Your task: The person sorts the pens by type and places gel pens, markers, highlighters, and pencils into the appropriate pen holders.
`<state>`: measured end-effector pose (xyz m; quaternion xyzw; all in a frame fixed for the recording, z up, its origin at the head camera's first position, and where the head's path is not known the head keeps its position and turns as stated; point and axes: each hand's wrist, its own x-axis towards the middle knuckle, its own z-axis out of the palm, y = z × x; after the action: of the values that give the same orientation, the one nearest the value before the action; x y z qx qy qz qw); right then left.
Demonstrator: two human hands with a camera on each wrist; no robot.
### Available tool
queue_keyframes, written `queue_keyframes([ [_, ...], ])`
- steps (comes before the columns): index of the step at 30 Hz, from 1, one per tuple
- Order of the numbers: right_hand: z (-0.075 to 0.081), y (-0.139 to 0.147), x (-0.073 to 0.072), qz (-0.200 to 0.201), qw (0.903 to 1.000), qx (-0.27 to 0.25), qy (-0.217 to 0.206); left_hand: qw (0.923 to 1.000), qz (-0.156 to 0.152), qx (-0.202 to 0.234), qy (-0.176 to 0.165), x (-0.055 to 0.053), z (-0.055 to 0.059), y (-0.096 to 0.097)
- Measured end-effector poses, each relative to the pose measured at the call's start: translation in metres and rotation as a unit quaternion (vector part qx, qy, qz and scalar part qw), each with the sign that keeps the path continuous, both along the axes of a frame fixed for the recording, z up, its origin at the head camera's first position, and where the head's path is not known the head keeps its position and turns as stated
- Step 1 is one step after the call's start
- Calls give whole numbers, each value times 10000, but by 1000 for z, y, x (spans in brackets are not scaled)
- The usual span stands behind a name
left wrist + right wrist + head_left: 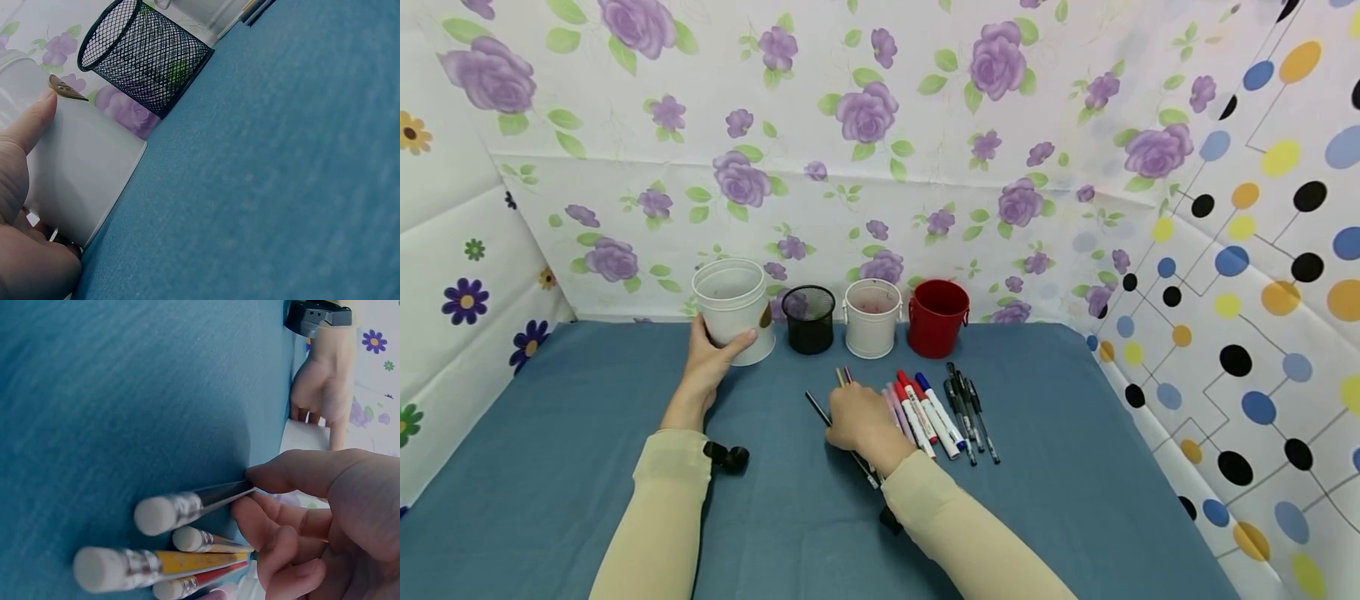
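My left hand (703,362) holds the side of a large white pot (741,321), which stands upright on the cloth. In the left wrist view, the thumb lies beside a brown leaf-shaped ornament (67,89) on the pot's wall. Over the pencils in the middle, my right hand (865,421) pinches a black pencil (219,494) between thumb and forefinger. That pencil lies aslant, its white eraser end toward me. Beside it lie a yellow pencil (187,562) and a red pencil (215,575), along with another yellowish one, partly hidden by the hand in the head view.
Right of the pot stand a black mesh cup (809,329), a small white bucket (871,325) and a red bucket (937,321). Red and blue markers (917,408) and several black pens (967,408) lie right of my right hand. Flowered cloth (865,175) hangs behind.
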<state>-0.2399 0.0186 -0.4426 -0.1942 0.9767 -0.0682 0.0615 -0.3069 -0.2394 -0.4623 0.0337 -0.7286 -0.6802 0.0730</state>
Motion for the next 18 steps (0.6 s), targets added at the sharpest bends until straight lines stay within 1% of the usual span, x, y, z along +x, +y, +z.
queue_keyframes([
  [8,-3,-1,-4,-59,9998,-190,-72,10000,-11,-24,12,-1,-1,-1],
  [12,-6,2,-6,55,9981,-580,-213,10000,-56,-37,-12,0,-1,-1],
  [18,-6,8,-9,196,9922,-1158,-419,9999,-104,-25,-39,2,0,-1],
])
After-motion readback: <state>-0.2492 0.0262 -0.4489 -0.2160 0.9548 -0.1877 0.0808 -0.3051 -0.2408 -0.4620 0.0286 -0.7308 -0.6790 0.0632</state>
